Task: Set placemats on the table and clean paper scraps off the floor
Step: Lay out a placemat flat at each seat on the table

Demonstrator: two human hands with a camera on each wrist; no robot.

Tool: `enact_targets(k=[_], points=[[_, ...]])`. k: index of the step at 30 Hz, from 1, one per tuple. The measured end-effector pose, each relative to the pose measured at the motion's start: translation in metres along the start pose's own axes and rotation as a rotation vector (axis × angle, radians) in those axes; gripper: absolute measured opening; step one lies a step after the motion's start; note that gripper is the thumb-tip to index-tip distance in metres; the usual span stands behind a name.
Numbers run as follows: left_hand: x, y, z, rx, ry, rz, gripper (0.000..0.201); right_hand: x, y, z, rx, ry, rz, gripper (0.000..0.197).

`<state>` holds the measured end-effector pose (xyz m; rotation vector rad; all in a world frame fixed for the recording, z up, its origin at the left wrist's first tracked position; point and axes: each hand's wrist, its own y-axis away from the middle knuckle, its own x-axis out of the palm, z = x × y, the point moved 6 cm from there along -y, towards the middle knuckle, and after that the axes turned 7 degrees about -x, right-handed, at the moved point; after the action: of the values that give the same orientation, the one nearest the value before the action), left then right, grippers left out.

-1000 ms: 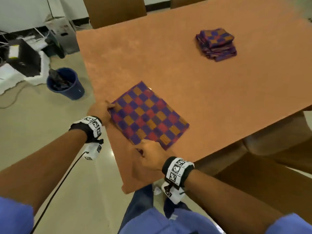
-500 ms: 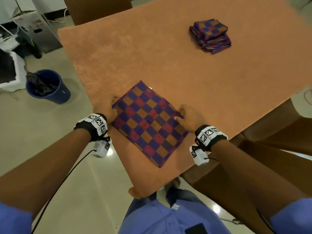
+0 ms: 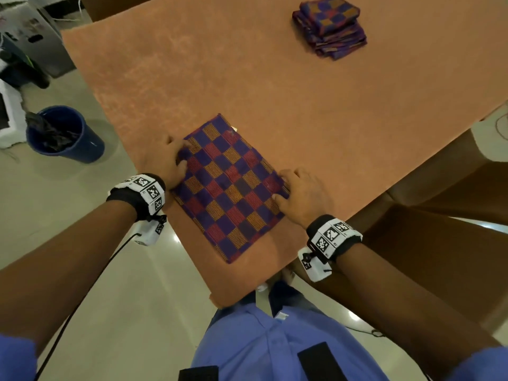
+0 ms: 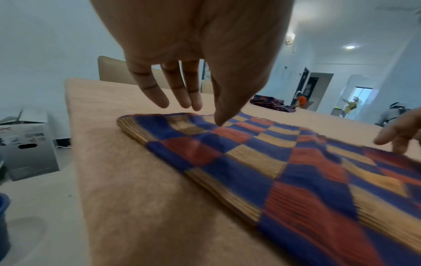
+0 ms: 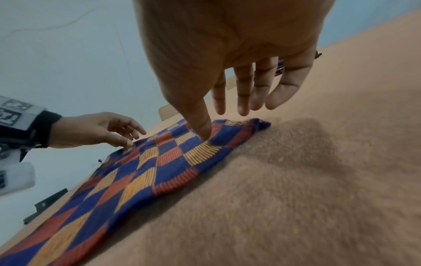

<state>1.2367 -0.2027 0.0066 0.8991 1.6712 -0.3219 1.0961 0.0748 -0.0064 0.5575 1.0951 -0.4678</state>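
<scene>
One checkered placemat (image 3: 231,188) lies flat on the orange desk (image 3: 247,78), near the desk corner closest to the person. The left hand (image 3: 167,160) rests at the placemat's 9 o'clock edge: fingers straight and slightly spread, thumb tip touching the fabric, nothing gripped. The right hand (image 3: 305,196) rests at the 3 o'clock edge in the same manner: fingers extended, thumb pressing the cloth, nothing gripped. A stack of folded placemats (image 3: 330,27) sits well apart at 1 o'clock on the desk. A blue bin (image 3: 66,136) stands on the floor (image 3: 55,202) at 9 o'clock.
</scene>
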Motion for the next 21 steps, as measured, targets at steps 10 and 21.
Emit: enact_targets(k=[10, 21], points=[[0.056, 0.049, -0.068, 0.047, -0.103, 0.218, 0.062, 0.01, -0.023, -0.01, 0.081, -0.134, 0.087, 0.022], [0.027, 0.068, -0.13, 0.193, 0.016, -0.104, 0.06, -0.061, -0.054, -0.085, 0.168, -0.876, -0.216, 0.023]])
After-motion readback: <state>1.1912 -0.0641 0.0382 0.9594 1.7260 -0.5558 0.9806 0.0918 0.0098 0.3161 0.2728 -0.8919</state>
